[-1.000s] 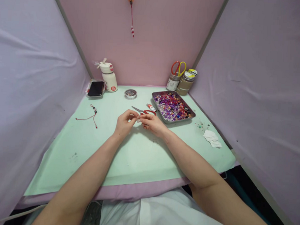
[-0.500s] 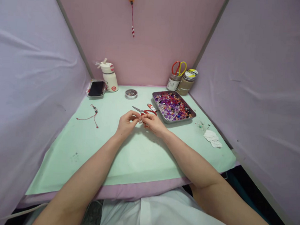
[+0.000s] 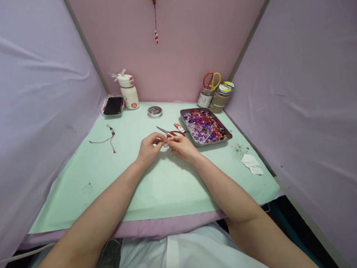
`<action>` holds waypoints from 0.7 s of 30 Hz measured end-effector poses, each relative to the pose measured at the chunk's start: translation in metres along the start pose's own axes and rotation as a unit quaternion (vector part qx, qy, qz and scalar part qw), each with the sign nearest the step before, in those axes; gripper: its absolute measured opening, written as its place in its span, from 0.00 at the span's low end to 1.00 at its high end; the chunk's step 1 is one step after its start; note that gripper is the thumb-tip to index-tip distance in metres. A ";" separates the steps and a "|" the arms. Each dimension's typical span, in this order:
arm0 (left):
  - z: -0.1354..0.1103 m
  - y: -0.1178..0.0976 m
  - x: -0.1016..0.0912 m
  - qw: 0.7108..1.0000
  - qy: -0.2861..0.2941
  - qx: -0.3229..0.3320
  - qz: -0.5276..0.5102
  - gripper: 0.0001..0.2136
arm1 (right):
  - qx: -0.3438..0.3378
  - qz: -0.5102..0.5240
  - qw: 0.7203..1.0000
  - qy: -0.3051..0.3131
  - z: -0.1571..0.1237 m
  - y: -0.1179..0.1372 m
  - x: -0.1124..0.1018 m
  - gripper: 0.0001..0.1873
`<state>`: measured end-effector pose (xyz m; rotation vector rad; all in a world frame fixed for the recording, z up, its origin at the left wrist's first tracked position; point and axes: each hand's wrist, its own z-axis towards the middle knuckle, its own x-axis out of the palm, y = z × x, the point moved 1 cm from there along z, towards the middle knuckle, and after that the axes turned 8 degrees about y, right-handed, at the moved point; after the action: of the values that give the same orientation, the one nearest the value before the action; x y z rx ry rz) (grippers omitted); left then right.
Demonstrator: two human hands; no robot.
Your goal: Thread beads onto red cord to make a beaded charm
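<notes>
My left hand (image 3: 150, 147) and my right hand (image 3: 184, 146) meet over the middle of the table, fingertips pinched together. Between them is a small clear bead piece (image 3: 165, 145), mostly covered by the fingers; any cord there is too fine to make out. Just beyond the fingertips lie scissors (image 3: 166, 131) with red handles, partly behind my right hand. A small red and white tube (image 3: 179, 127) rests beside them. To the right of it stands a metal tray (image 3: 199, 144) full of purple, red, clear and dark beads.
At the left lies a red cord with beads (image 3: 111, 132). Behind are a phone (image 3: 114, 106), a white bottle (image 3: 130, 96), a round dish (image 3: 154, 112), a cup holding scissors (image 3: 205, 98) and a lidded jar (image 3: 220, 101). Crumpled tissue (image 3: 252, 164) sits right; cloth walls enclose the table.
The whole view has shifted very slightly. Both hands stay pinched together at the same spot, with only tiny finger movement.
</notes>
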<state>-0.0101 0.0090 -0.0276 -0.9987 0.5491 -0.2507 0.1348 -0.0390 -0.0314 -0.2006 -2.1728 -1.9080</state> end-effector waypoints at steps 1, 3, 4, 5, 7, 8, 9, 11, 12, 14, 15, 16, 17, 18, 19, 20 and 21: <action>0.000 0.000 0.000 1.000 0.001 0.001 0.000 0.03 | 0.000 -0.003 1.000 -0.003 0.000 -0.001 0.000 0.12; 0.000 -0.001 0.001 1.000 0.004 0.005 0.001 0.03 | 0.001 -0.012 1.000 -0.009 0.001 -0.002 0.000 0.11; 0.000 -0.001 0.001 1.000 0.006 0.007 0.001 0.03 | 0.003 -0.016 1.000 -0.012 0.002 -0.002 0.000 0.11; 0.000 -0.002 0.002 1.000 0.008 0.008 0.000 0.03 | 0.004 -0.020 1.000 -0.014 0.002 -0.002 0.000 0.10; 0.000 -0.003 0.002 1.000 0.011 0.010 -0.007 0.03 | 0.002 -0.025 0.999 -0.021 0.002 -0.002 0.001 0.09; 0.000 -0.003 0.003 1.000 0.011 0.009 -0.012 0.03 | 0.000 -0.026 0.999 -0.024 0.001 -0.001 0.001 0.08; 0.000 -0.003 0.003 1.000 0.011 0.006 -0.017 0.03 | -0.002 -0.026 0.999 -0.026 0.001 -0.001 0.001 0.07; 0.000 -0.002 0.002 1.000 0.004 -0.010 -0.023 0.02 | -0.008 -0.025 0.999 -0.028 0.001 0.000 0.001 0.07; 0.001 -0.002 0.002 1.000 -0.001 -0.021 -0.023 0.01 | -0.011 -0.026 0.999 -0.027 0.001 0.000 0.001 0.07; 0.001 0.001 0.001 0.999 -0.018 -0.041 -0.022 0.02 | -0.021 -0.034 0.999 -0.026 0.001 0.000 0.000 0.09; 0.002 0.002 0.001 0.998 -0.027 -0.047 -0.023 0.03 | -0.029 -0.040 0.998 -0.024 0.001 0.001 0.000 0.11; 0.002 0.003 0.000 0.998 -0.037 -0.051 -0.025 0.04 | -0.038 -0.047 0.998 -0.022 0.001 0.001 -0.001 0.12; 0.003 0.004 -0.001 0.997 -0.045 -0.054 -0.028 0.05 | -0.048 -0.052 0.997 -0.022 0.001 0.001 -0.002 0.13; 0.004 0.005 -0.001 0.997 -0.054 -0.055 -0.031 0.06 | -0.057 -0.056 0.997 -0.023 0.001 0.001 -0.002 0.13; 0.004 0.006 -0.002 0.996 -0.062 -0.057 -0.032 0.06 | -0.065 -0.059 0.996 -0.025 0.001 0.001 -0.003 0.13; 0.005 0.006 -0.003 0.995 -0.071 -0.058 -0.027 0.06 | -0.072 -0.061 0.995 -0.028 0.001 0.001 -0.003 0.12; 0.005 0.006 -0.005 0.995 -0.079 -0.059 -0.017 0.05 | -0.077 -0.062 0.995 -0.031 0.001 0.001 -0.003 0.11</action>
<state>-0.0114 0.0184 -0.0291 -1.1320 0.4055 -0.1687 0.1383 -0.0373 -0.0311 -0.1586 -2.1229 -2.1672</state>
